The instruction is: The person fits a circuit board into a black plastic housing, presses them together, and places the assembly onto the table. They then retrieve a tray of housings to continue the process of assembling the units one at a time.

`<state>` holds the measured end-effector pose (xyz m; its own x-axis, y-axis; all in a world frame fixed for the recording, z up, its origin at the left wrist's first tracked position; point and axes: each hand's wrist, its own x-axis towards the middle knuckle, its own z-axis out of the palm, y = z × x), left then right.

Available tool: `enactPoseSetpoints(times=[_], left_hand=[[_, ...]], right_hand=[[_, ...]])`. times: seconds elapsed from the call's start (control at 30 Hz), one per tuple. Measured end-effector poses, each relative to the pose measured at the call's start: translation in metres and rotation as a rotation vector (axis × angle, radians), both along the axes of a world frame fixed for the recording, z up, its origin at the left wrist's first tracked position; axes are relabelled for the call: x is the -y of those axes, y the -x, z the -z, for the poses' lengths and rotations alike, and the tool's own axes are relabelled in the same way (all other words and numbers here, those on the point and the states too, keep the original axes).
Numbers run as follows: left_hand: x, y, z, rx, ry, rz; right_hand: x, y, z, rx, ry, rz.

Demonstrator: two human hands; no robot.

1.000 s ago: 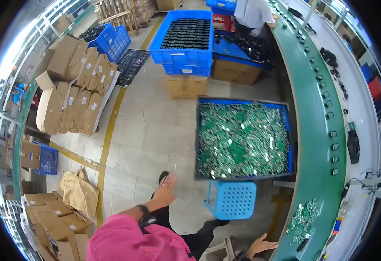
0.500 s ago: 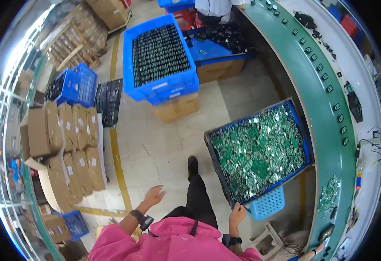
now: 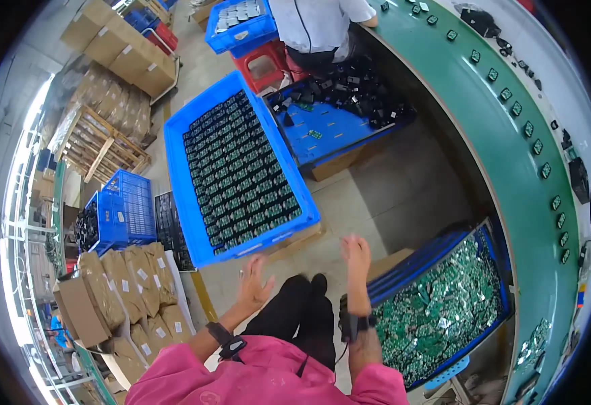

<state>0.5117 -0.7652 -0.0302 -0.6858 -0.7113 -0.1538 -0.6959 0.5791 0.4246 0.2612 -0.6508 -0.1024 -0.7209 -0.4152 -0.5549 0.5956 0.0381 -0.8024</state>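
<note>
My left hand (image 3: 256,285), held out ahead of me with fingers spread, is empty near the close edge of a large blue crate (image 3: 178,192). Neat rows of black modules with small green circuit boards (image 3: 241,172) fill that crate. To its right my right hand (image 3: 355,256) is raised, empty, its fingers apart and slightly blurred. Neither hand appears to touch the crate. Beside my right forearm is a blue-edged tray (image 3: 504,307), heaped with loose green circuit boards (image 3: 437,314).
A green conveyor belt (image 3: 471,88) with spaced small modules curves along the right. Beyond the crate are a blue tray of black parts (image 3: 332,128), a red stool (image 3: 262,67) and a seated person (image 3: 319,23). Brown packages (image 3: 140,277) and a blue basket (image 3: 130,209) stand left.
I have moved forward toward the blue crate. My right hand has left the edge of the circuit board tray and come up ahead; my left hand has risen toward the crate.
</note>
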Motion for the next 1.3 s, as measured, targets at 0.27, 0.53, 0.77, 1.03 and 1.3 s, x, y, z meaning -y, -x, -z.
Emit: enactPoseSetpoints(times=[0.27,0.53,0.77,1.03,1.3], left_hand=[[0.159,0.205,0.056,-0.140,0.235,0.153],[0.171,0.249,0.087,0.075,0.137,0.282],[0.175,0.246,0.090,0.073,0.150,0.263],[0.228,0.253,0.090,0.093,-0.081,0.245],[0.613,0.389,0.270,0.093,-0.043,0.305]], right_hand=[[0.176,0.129,0.133,0.330,-0.019,-0.012],[0.318,0.242,0.233,0.353,-0.056,0.092],[0.329,0.236,0.292,0.267,-0.114,0.428],[0.212,0.314,0.249,0.020,-0.213,0.317],[0.240,0.297,0.256,0.112,-0.324,0.244]])
